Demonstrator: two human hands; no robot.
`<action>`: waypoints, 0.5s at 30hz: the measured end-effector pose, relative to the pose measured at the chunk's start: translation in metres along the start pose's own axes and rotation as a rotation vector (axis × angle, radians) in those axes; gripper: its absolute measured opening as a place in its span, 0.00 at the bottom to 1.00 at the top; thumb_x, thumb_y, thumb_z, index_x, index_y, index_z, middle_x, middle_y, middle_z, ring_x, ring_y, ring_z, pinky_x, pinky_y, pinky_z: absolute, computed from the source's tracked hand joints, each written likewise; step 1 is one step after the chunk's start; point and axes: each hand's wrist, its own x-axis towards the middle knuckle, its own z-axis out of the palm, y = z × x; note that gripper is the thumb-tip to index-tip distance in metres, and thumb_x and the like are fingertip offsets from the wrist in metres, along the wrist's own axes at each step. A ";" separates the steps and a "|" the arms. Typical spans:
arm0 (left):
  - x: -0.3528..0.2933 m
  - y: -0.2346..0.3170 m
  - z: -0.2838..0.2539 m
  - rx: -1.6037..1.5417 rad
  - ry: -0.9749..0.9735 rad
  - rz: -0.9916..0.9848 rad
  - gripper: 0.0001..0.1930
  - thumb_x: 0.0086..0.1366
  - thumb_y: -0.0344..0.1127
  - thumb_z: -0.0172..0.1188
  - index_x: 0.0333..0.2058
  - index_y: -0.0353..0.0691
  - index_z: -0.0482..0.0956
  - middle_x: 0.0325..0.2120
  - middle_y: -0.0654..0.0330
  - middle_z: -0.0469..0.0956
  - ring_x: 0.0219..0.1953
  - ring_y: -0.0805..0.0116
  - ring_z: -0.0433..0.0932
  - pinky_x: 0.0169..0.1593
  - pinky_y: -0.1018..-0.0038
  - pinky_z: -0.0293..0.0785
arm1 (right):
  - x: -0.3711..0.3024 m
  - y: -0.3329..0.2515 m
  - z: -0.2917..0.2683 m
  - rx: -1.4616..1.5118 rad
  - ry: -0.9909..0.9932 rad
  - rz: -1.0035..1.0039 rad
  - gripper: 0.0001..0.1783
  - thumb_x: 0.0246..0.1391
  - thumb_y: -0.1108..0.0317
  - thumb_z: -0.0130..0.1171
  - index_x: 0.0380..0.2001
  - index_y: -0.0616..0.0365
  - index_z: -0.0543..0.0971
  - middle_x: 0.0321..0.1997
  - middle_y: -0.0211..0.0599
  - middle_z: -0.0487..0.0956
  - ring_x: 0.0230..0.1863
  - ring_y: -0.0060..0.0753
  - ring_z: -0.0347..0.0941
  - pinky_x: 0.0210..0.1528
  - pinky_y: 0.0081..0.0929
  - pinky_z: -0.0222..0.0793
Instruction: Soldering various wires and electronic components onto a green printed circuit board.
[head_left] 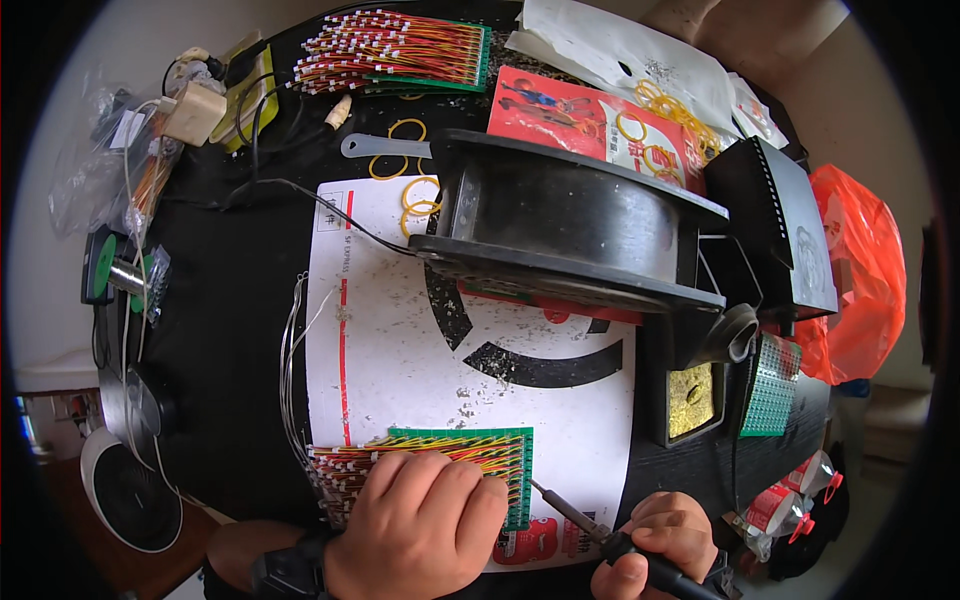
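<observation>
My left hand point(420, 525) lies flat on a green circuit board point(515, 450) with many red and yellow wires point(345, 465) fanning out to its left, pressing it onto a white sheet point(400, 350). My right hand point(660, 545) grips a black soldering iron point(600, 530) whose metal tip points up-left and touches the board's right edge. A strand of solder wire point(290, 370) loops along the sheet's left side.
A black fan housing point(570, 225) stands mid-table. To its right sit a soldering stand with brass wool point(692, 400) and a green perforated board point(770, 390). A second wired board point(400, 50), yellow rubber bands point(415, 190), a solder spool point(105, 270) and an orange bag point(860, 270) lie around.
</observation>
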 end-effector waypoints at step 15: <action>0.005 0.001 -0.004 -0.010 -0.003 -0.006 0.12 0.55 0.27 0.65 0.39 0.35 0.84 0.31 0.57 0.77 0.33 0.59 0.76 0.38 0.65 0.75 | -0.001 0.001 0.001 0.004 -0.007 -0.004 0.11 0.54 0.74 0.64 0.33 0.71 0.74 0.20 0.42 0.71 0.15 0.29 0.63 0.18 0.28 0.60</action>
